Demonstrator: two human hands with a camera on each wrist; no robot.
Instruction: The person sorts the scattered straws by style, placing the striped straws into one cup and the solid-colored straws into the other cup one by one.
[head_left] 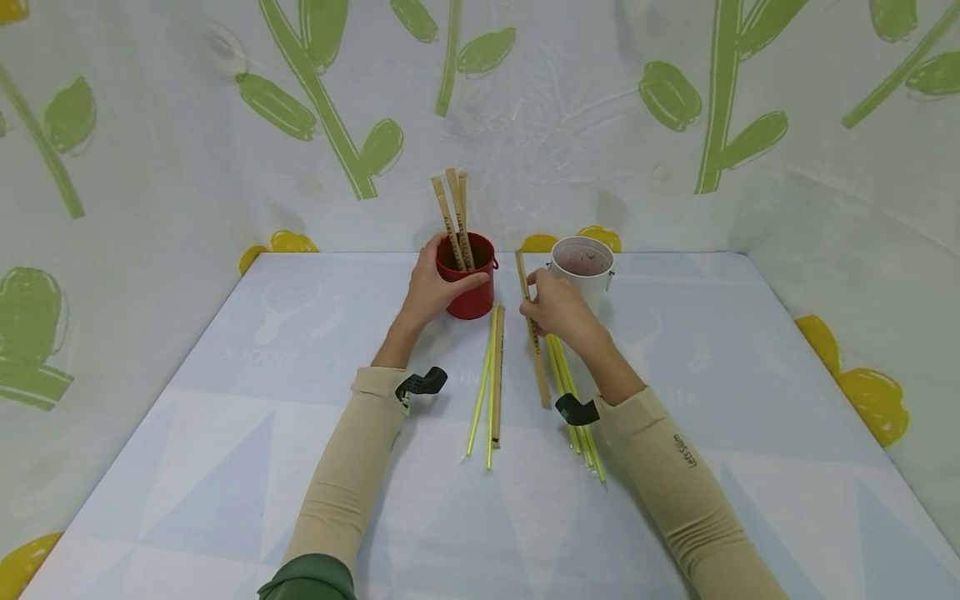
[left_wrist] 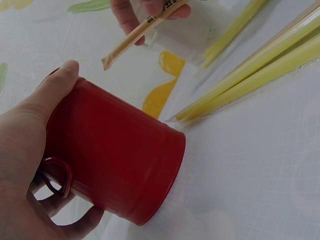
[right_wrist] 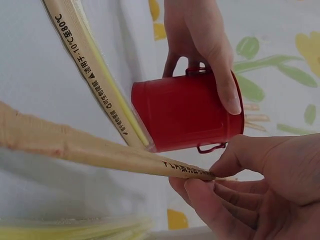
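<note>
Nearest on the worktop (head_left: pixel 420 508), the yellow straws in clear sleeves (head_left: pixel 561 367) lie in a loose bundle beneath the right wrist, pointing lengthwise towards the far edge. To their left, a yellow pair (head_left: pixel 477 402) lies beside a loose paper-wrapped straw (head_left: pixel 498 375), aligned much the same way; set out like this, the straws are probably easy to lift singly.

Between those two groups is the held paper-wrapped straw (head_left: pixel 542 375). The right hand (head_left: pixel 561 310) pinches it between thumb and fingertips towards its far end, the other fingers loosely bent, so the longer part trails back towards the person. That grip likely leaves the far tip free to be aimed. Whether the near end touches the worktop I cannot tell from above.

Farther on, near the far edge, the left hand (head_left: pixel 431 292) curls round the red bucket (head_left: pixel 471 304) from its left side, thumb across the front just under the rim, seemingly to steady it. The held straw is to the right of this hand and apart from the bucket. Three paper-wrapped straws (head_left: pixel 442 200) lean inside it. The white bucket (head_left: pixel 600 285) stands at the far edge, just beyond the right hand.
</note>
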